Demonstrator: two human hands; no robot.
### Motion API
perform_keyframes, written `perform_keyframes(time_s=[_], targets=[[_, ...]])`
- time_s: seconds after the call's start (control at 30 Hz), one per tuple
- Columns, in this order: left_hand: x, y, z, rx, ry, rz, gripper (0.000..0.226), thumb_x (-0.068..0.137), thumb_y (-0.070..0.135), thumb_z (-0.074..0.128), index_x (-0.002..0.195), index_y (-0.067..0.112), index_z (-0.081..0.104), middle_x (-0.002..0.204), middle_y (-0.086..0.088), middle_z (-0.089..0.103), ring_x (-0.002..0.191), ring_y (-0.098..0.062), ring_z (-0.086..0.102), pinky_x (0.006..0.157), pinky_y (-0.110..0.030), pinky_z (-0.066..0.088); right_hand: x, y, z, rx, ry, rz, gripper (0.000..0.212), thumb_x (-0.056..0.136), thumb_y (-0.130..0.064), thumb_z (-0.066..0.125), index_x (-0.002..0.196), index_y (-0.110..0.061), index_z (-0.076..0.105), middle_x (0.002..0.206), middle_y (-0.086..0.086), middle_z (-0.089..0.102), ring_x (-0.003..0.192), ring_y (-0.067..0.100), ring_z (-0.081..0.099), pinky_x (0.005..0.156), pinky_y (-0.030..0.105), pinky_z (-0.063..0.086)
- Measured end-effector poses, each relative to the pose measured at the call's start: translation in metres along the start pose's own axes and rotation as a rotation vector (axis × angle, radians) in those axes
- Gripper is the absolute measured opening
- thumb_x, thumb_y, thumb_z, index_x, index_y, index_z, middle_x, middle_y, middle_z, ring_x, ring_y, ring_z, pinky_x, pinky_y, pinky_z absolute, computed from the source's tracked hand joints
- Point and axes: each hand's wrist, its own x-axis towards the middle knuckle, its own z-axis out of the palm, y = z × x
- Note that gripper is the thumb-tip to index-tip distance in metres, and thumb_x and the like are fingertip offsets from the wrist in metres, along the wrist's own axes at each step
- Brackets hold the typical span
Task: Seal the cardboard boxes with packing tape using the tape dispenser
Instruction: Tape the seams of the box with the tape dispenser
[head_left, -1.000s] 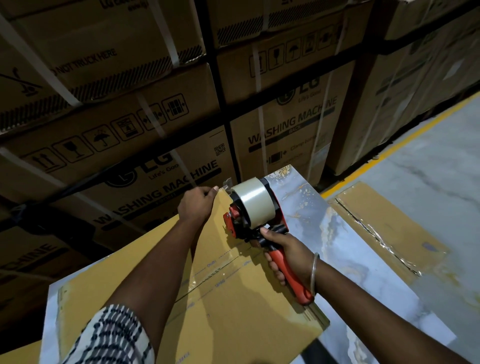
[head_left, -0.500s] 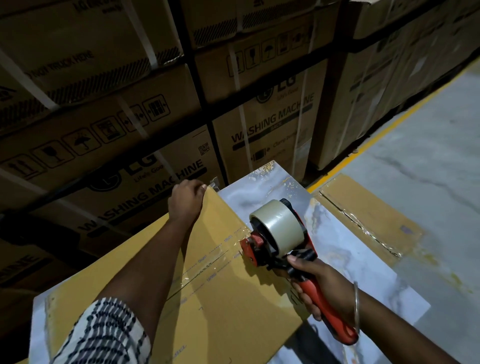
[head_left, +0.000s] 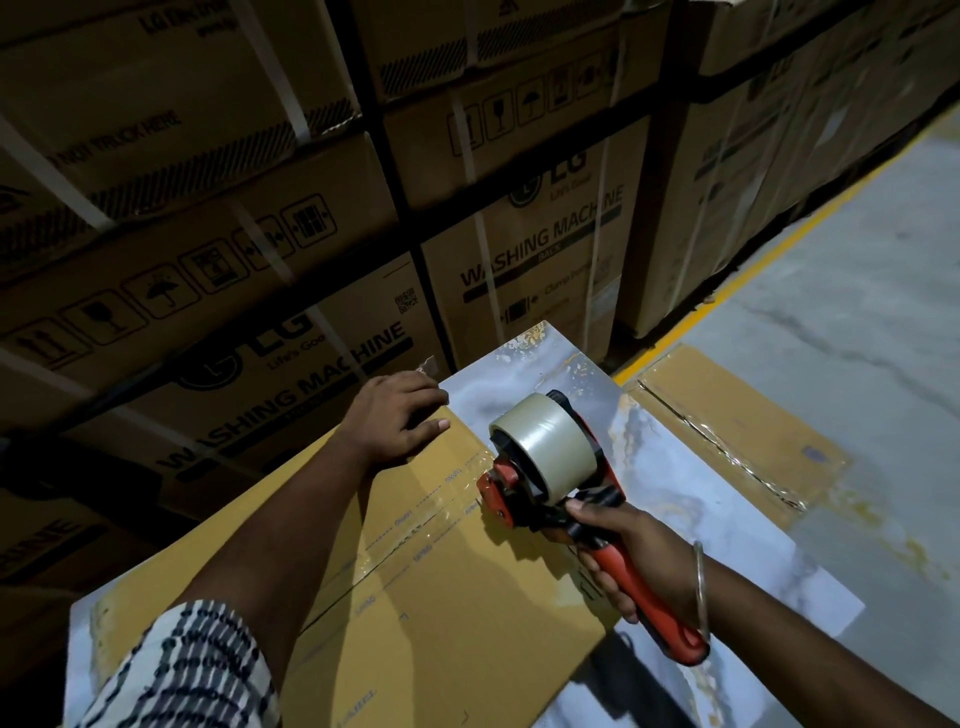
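Head view shows us a flattened cardboard box (head_left: 457, 587) lying on a marble-patterned tabletop (head_left: 691, 467), with clear packing tape running along its centre seam. Our left hand (head_left: 397, 423) rests flat on the box's far corner, fingers straight, pressing it down; our right hand (head_left: 631, 551) is wrapped round the red handle of the tape dispenser (head_left: 550, 467), whose nose sits at the box's right edge where the seam ends. We judge the box light and stiff but apt to slide on the glossy top, so the flat palm is the right hold. The dispenser is best kept by its handle, clear of the blade. The tape roll (head_left: 545, 444) looks thin, clingy and easily creased. The blade itself is hidden behind the roller, the clear tape is hard to trace in this dim light, and the box's near edge is cut off behind our patterned sleeve (head_left: 192, 670).
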Motion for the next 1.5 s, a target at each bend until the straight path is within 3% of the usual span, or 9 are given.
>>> perform_keyframes(time_s=[0.13, 0.23, 0.57, 0.77, 0.93, 1.1, 1.23, 1.37, 1.5], targets=[[-0.006, -0.005, -0.013, 0.058, -0.117, -0.193, 0.067, 0.090, 0.073, 0.024, 0.135, 0.036, 0.056, 0.144, 0.012, 0.052, 0.146, -0.016, 0.031, 0.111, -0.063, 0.023, 0.023, -0.014, 0.000, -0.046, -0.022, -0.021, 0.073, 0.066, -0.075, 0.070, 0.078, -0.004, 0.060, 0.057, 0.015, 0.042, 0.039, 0.025, 0.036, 0.042, 0.030, 0.031], [-0.010, -0.010, -0.022, 0.070, -0.220, -0.355, 0.058, 0.094, 0.071, 0.027, 0.140, 0.043, 0.048, 0.153, 0.018, 0.041, 0.151, -0.016, 0.020, 0.112, -0.072, 0.008, 0.035, -0.031, 0.004, -0.095, -0.030, -0.036, 0.063, 0.073, -0.071, 0.065, 0.062, -0.010, 0.053, 0.054, 0.013, 0.042, 0.040, 0.023, 0.036, 0.044, 0.028, 0.031], [-0.015, -0.009, -0.021, -0.016, -0.239, -0.547, 0.043, 0.098, 0.065, 0.035, 0.138, 0.052, 0.043, 0.156, 0.024, 0.032, 0.154, -0.019, 0.009, 0.103, -0.083, 0.002, 0.005, -0.025, -0.020, -0.107, -0.037, 0.012, 0.057, 0.076, -0.063, 0.068, 0.072, -0.009, 0.051, 0.057, 0.010, 0.038, 0.042, 0.021, 0.030, 0.041, 0.027, 0.025], [-0.006, 0.021, -0.023, 0.077, -0.209, -0.543, 0.039, 0.104, 0.037, 0.043, 0.142, 0.042, 0.046, 0.157, 0.017, 0.036, 0.153, -0.017, 0.011, 0.106, -0.080, 0.001, -0.025, 0.009, -0.042, -0.039, -0.024, -0.023, 0.051, 0.069, -0.062, 0.076, 0.073, -0.013, 0.063, 0.067, 0.014, 0.038, 0.048, 0.024, 0.029, 0.042, 0.029, 0.025], [-0.016, 0.075, -0.012, -0.049, 0.007, -0.265, 0.044, 0.089, 0.006, 0.054, 0.125, 0.030, 0.063, 0.133, 0.009, 0.063, 0.130, -0.013, 0.051, 0.119, -0.051, 0.019, -0.030, 0.007, -0.040, -0.046, 0.003, 0.010, 0.054, 0.075, -0.062, 0.070, 0.068, -0.010, 0.058, 0.057, 0.011, 0.040, 0.041, 0.021, 0.030, 0.040, 0.027, 0.027], [-0.029, 0.088, 0.000, -0.235, 0.033, -0.070, 0.027, 0.099, 0.043, 0.049, 0.113, 0.028, 0.066, 0.111, 0.015, 0.066, 0.100, -0.007, 0.057, 0.096, -0.040, 0.042, -0.033, 0.002, -0.035, -0.044, 0.001, 0.004, 0.045, 0.085, -0.053, 0.059, 0.054, -0.021, 0.065, 0.054, 0.006, 0.041, 0.039, 0.019, 0.032, 0.040, 0.027, 0.025], [-0.027, 0.086, -0.003, -0.154, -0.030, -0.040, 0.047, 0.098, 0.058, 0.038, 0.119, 0.028, 0.067, 0.119, 0.012, 0.065, 0.112, -0.010, 0.056, 0.097, -0.040, 0.037, -0.027, 0.005, -0.040, -0.081, -0.018, 0.055, 0.061, 0.073, -0.067, 0.070, 0.073, -0.007, 0.061, 0.058, 0.010, 0.041, 0.040, 0.021, 0.033, 0.041, 0.027, 0.027], [-0.029, 0.099, -0.003, -0.126, -0.072, -0.092, 0.060, 0.093, 0.071, 0.030, 0.120, 0.031, 0.066, 0.117, 0.015, 0.062, 0.123, -0.009, 0.049, 0.111, -0.059, 0.022, -0.018, 0.008, -0.044, -0.087, -0.041, 0.067, 0.100, 0.067, -0.072, 0.071, 0.109, 0.018, 0.056, 0.061, 0.010, 0.041, 0.043, 0.021, 0.034, 0.040, 0.027, 0.030], [-0.030, 0.102, 0.001, -0.132, -0.074, -0.165, 0.062, 0.089, 0.078, 0.032, 0.119, 0.035, 0.065, 0.119, 0.019, 0.060, 0.134, -0.009, 0.042, 0.112, -0.070, 0.012, -0.018, -0.001, -0.043, -0.129, -0.042, 0.084, 0.064, 0.071, -0.069, 0.067, 0.071, -0.006, 0.054, 0.058, 0.009, 0.042, 0.041, 0.021, 0.036, 0.042, 0.027, 0.030]])
